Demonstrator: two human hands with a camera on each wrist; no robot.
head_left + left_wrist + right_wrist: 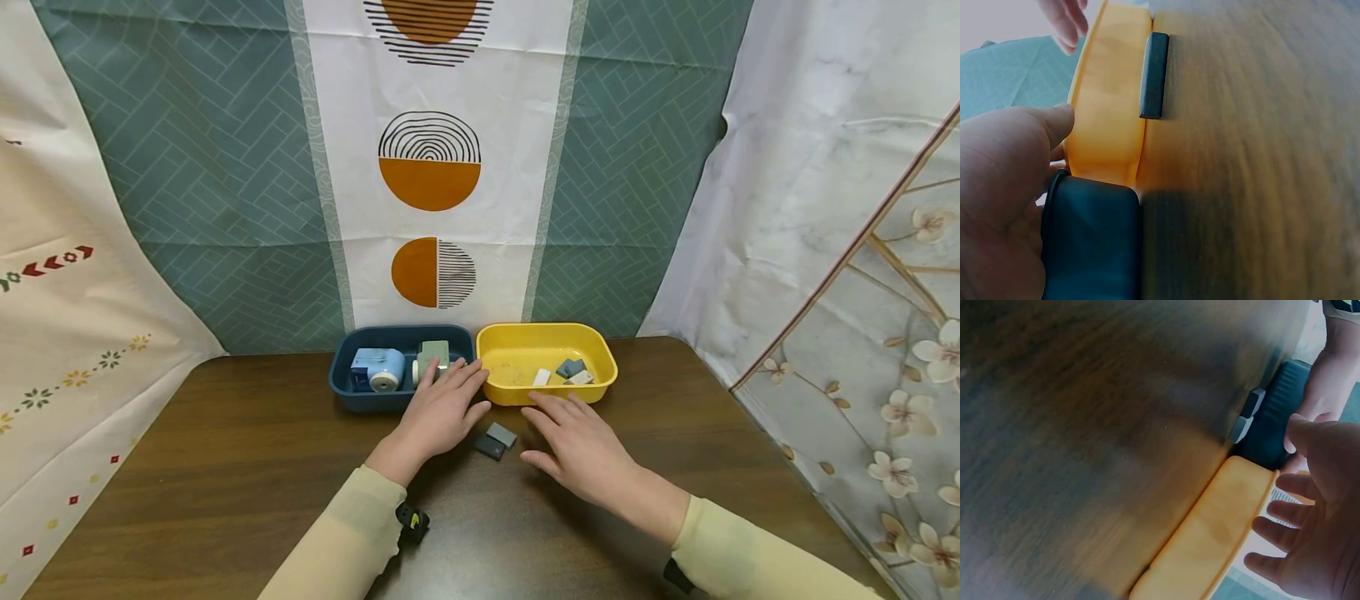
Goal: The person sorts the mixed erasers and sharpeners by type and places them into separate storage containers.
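Observation:
My left hand, fingers spread and fairly straight, reaches over the front right corner of a dark blue bin. In that bin lie a light blue camera-shaped thing and a green-and-white one, partly behind my fingers. My right hand has its fingers loosely extended at the front rim of a yellow bin; contact cannot be made out. A dark block and a grey block lie touching on the table between both hands. Neither hand holds anything.
Inside the yellow bin are a white block, blue-grey blocks and a cream block. The two bins stand side by side at the back edge of the brown wooden table. Patterned curtains hang behind.

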